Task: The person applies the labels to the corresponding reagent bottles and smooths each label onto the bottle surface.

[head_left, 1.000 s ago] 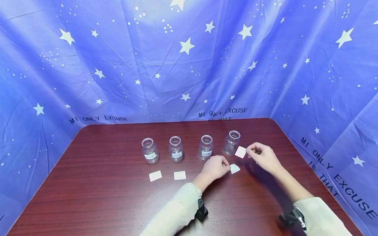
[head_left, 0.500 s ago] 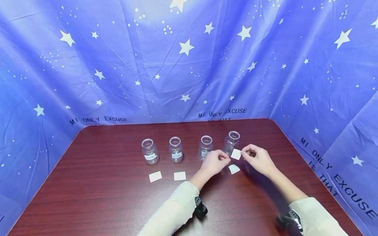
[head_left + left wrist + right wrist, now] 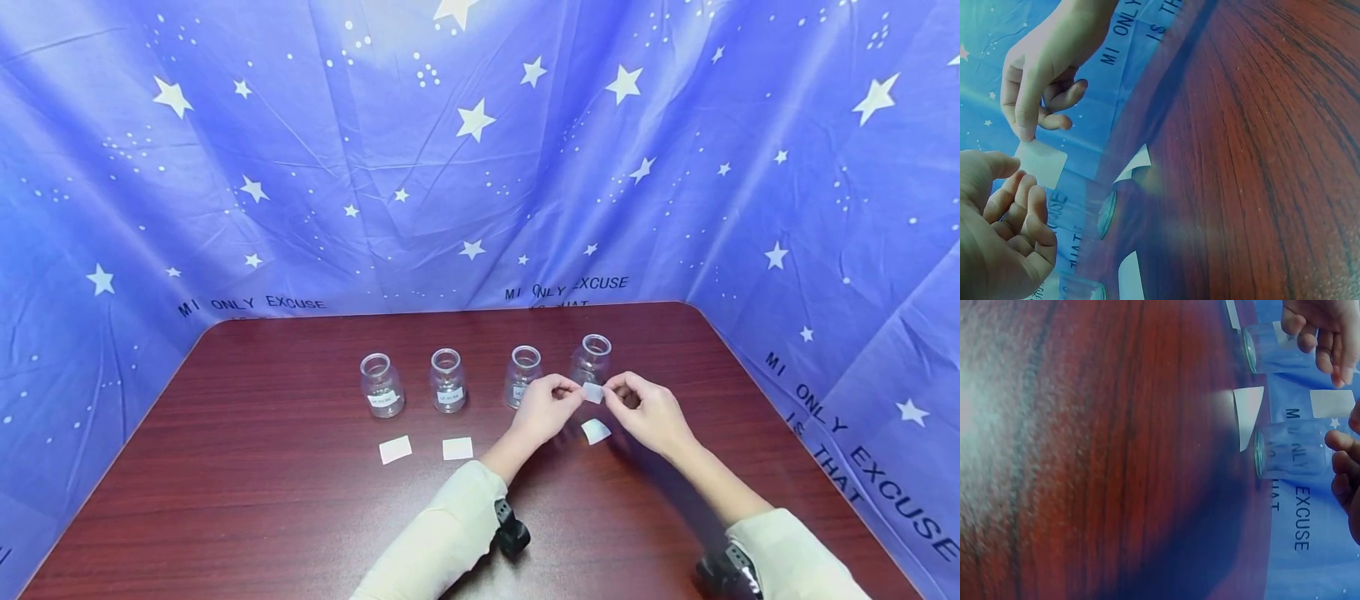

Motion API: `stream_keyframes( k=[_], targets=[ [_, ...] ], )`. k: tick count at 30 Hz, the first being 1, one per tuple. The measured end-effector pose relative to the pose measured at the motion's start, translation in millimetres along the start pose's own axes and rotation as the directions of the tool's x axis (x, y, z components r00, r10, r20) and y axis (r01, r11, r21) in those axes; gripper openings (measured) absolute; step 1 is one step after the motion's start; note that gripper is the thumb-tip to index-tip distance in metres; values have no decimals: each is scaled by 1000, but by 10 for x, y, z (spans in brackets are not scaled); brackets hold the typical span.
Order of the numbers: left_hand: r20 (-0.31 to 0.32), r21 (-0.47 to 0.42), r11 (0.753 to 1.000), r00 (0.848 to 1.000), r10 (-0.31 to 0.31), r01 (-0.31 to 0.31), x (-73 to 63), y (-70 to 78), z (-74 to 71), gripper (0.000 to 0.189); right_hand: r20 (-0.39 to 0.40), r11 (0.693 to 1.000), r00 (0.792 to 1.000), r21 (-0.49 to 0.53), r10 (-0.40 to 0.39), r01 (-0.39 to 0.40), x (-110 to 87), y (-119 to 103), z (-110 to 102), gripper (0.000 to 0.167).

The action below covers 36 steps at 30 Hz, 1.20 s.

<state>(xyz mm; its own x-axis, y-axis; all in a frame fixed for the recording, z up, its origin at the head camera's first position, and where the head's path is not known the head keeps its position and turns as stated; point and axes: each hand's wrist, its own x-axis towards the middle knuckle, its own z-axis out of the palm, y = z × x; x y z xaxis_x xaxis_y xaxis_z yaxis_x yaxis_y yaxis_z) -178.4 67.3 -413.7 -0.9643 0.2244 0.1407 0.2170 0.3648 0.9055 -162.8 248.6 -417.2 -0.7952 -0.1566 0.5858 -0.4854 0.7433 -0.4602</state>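
Observation:
Between both hands, in front of the rightmost glass jar [image 3: 596, 354], is a small white label [image 3: 592, 392]. My right hand [image 3: 648, 414] pinches its right edge between thumb and finger. The thumb and fingertip of my left hand [image 3: 543, 410] are at the opposite edge, pinching near the corner in the left wrist view, where the label [image 3: 1041, 165] looks flat and square. Below the hands a curled piece of white paper [image 3: 596, 431] lies on the table. In the right wrist view the clear, unlabelled jar [image 3: 1294, 450] stands right beside the label.
Three jars with printed white labels stand to the left: one glass jar [image 3: 379, 375], a second jar [image 3: 446, 371] and a third jar [image 3: 524, 362], partly behind the left hand. Two white paper pieces, one [image 3: 395, 449] left of the other [image 3: 457, 448], lie before them on the table [image 3: 247, 500].
My left hand has let go of the curled paper and risen to the label's left edge. My right hand has moved left with the label, bringing it before the rightmost jar.

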Motion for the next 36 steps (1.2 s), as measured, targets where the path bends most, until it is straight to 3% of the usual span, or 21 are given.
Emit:
stream_keyframes(
  k=[7, 12, 20, 28, 36],
  targets=[
    [-12, -91, 996, 1000, -18, 17, 11, -9, 18, 19, -33, 993, 993, -54, -110, 108, -11, -24, 57, 13],
    [-7, -191, 981, 999, -34, 32, 3, -15, 16, 23, -46, 975, 975, -63, -218, 215, -11, -19, 80, 14],
    [-5, -170, 985, 999, -39, 37, 2, -30, 0, 27, -67, 930, 930, -95, -362, 355, 3, -32, 112, 14],
    [1, -165, 985, 999, -52, 51, 18, -34, 15, 20, -71, 915, 916, -121, -395, 385, 4, -49, 150, 10],
    [-33, -152, 987, 998, -52, 46, 31, -35, 23, 18, -107, 919, 918, -152, -381, 364, -13, -31, 175, 7]
  ],
)
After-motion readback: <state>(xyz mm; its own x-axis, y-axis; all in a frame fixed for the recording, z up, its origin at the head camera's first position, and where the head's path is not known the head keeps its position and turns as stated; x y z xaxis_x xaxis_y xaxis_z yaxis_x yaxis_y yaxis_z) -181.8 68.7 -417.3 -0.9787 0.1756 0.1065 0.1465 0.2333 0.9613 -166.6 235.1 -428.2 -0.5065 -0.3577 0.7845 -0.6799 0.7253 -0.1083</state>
